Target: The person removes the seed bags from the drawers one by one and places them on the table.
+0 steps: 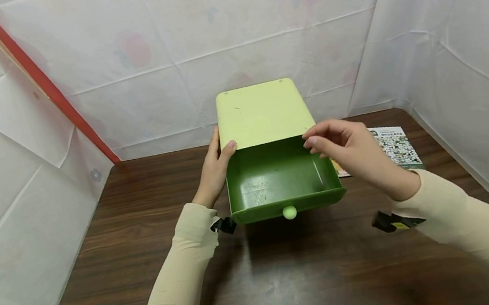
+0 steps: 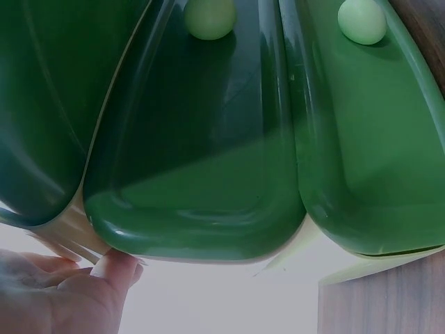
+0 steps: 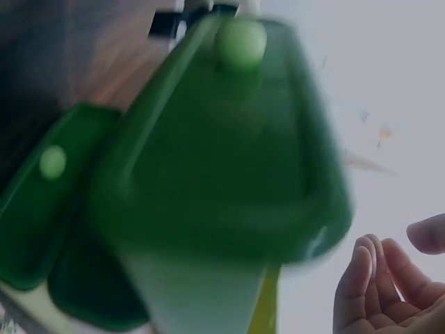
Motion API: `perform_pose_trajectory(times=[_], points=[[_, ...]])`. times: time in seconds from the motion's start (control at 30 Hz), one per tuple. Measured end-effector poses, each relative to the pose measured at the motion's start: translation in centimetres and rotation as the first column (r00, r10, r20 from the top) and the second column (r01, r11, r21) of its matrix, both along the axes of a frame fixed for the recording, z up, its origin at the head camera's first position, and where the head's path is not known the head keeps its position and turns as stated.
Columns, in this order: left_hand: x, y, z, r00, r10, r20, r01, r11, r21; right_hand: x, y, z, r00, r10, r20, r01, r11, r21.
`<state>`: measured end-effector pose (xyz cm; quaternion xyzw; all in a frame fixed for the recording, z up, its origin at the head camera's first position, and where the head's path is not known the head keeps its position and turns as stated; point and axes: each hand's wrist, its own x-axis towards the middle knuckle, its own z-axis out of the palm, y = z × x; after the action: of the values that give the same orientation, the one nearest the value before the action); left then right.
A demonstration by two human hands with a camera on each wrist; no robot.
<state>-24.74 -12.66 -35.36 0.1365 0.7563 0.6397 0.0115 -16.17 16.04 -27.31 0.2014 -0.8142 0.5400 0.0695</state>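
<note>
A light green drawer cabinet (image 1: pixel 262 112) stands on the table, its dark green top drawer (image 1: pixel 276 168) pulled out toward me. The drawer's inside is bare, with a round pale knob (image 1: pixel 289 213) on its front. My left hand (image 1: pixel 214 171) rests along the cabinet's left side, thumb on the top front edge. Two lower drawer fronts (image 2: pixel 201 139) with knobs show in the left wrist view. My right hand (image 1: pixel 355 153) hovers by the top right front corner, fingers loosely bent, nothing between them. The right wrist view shows thumb and fingertips (image 3: pixel 365 261) apart; the drawer front is blurred there.
A booklet (image 1: pixel 395 146) with white flowers lies on the dark wooden table (image 1: pixel 148 217) at the right. A colourful printed sheet (image 1: pixel 341 170) is partly hidden behind my right hand. White sheeting (image 1: pixel 229 31) hangs at the back and both sides, with a red strip (image 1: pixel 46 83) at left.
</note>
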Motion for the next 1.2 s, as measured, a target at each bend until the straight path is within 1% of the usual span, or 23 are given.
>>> perform_pose_trajectory(times=[0.17,0.3,0.43,0.6,0.73,0.87,1.0,1.2], points=[[-0.2,-0.1,-0.1,1.000,-0.006,0.005,0.006,1.000,-0.001,2.1,-1.2,0.0,0.994,0.104,-0.018,-0.103,0.995,0.013],[-0.2,0.0,0.0,1.000,-0.008,0.007,0.008,1.000,0.004,3.3,-1.7,-0.1,0.982,0.187,-0.010,-0.187,0.982,0.022],[0.1,0.0,0.0,1.000,0.000,0.004,0.000,1.000,0.000,4.2,-2.1,-0.4,0.963,0.271,0.019,-0.271,0.963,0.008],[0.2,0.1,0.0,1.000,0.005,0.000,-0.005,1.000,0.005,5.1,-2.3,-1.0,0.930,0.349,0.112,-0.351,0.936,-0.006],[0.1,0.1,0.0,1.000,0.006,-0.001,-0.006,1.000,0.010,5.6,-2.5,-1.6,0.906,0.377,0.190,-0.387,0.922,0.013],[0.1,0.0,0.0,1.000,0.002,0.005,-0.002,1.000,0.011,5.5,-2.8,-2.6,0.882,0.396,0.254,-0.415,0.910,0.021],[0.0,0.0,0.2,1.000,-0.005,0.013,0.005,1.000,0.002,5.4,-2.9,-3.6,0.859,0.393,0.328,-0.422,0.907,0.018],[-0.2,0.0,0.2,1.000,-0.009,0.010,0.009,1.000,-0.006,4.9,-3.3,-5.3,0.815,0.390,0.428,-0.434,0.901,0.005]])
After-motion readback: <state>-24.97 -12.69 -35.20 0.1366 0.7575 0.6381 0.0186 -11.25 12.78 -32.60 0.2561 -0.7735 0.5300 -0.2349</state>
